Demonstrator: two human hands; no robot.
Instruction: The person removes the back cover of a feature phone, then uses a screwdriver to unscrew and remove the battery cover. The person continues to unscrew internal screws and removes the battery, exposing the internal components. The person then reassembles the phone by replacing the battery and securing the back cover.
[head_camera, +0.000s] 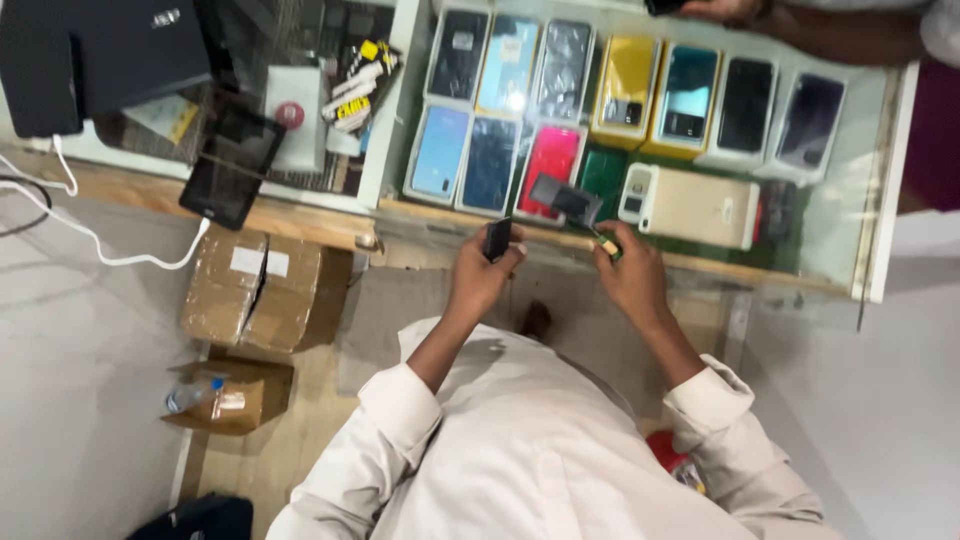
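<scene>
A: Your left hand (480, 275) is raised over the near edge of the glass surface (860, 180), fingers clamped on a small dark phone (497, 239). Confirm its lie?

B: It stands nearly upright in your grip. Long axis runs near to far in the view, top end pointing away from you toward the display case, lower end buried between thumb and fingers.

A: And your right hand (630, 275)?

B: Closed as well, pinching a small yellowish piece (606, 243) at the fingertips. Just beyond it a dark flat card-like thing (563, 197) sits tilted, long axis running from upper left to lower right, down toward your right fingertips. I cannot tell whether the card joins the yellowish piece.

A: Hands touching?

B: No, apart, with a gap between them, both level at the surface edge.

A: Surroundings?

B: Under the glass, rows of phones lie flat, among them a red phone (550, 160) and a yellow box (627, 85). A beige box (690, 205) lies just beside your right hand. A black tablet (232, 165) with a white cable (100, 250) rests to your left. Cardboard boxes (255, 290) sit on the floor below. Another person's hand (725, 10) shows at the far edge.
</scene>
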